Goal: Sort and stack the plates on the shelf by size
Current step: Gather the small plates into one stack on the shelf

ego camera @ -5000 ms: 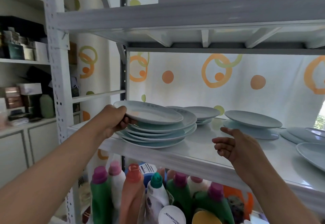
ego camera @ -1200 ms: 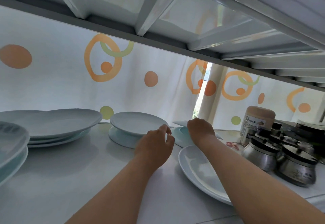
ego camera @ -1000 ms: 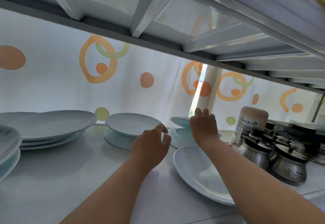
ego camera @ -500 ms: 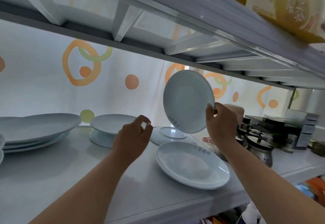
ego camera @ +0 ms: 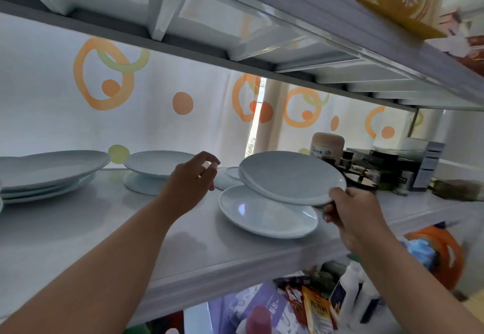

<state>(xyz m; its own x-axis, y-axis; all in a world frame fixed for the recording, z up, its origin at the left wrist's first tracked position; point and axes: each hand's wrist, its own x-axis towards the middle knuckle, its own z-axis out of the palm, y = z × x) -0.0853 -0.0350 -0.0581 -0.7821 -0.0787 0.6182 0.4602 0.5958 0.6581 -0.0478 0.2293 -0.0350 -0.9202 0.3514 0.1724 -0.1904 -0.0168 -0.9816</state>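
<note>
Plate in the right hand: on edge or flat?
Near flat, slightly tilted. The plate shows as a wide ellipse, gripped at its near rim by the right hand, over another plate on the shelf.

The plate stack (ego camera: 47,176) at far left is running out of frame. The raised plate (ego camera: 290,176) is hiding part of the small plate (ego camera: 225,180) behind and the large plate (ego camera: 262,218) beneath. The packets (ego camera: 314,305) at the bottom are showing blurred.
</note>
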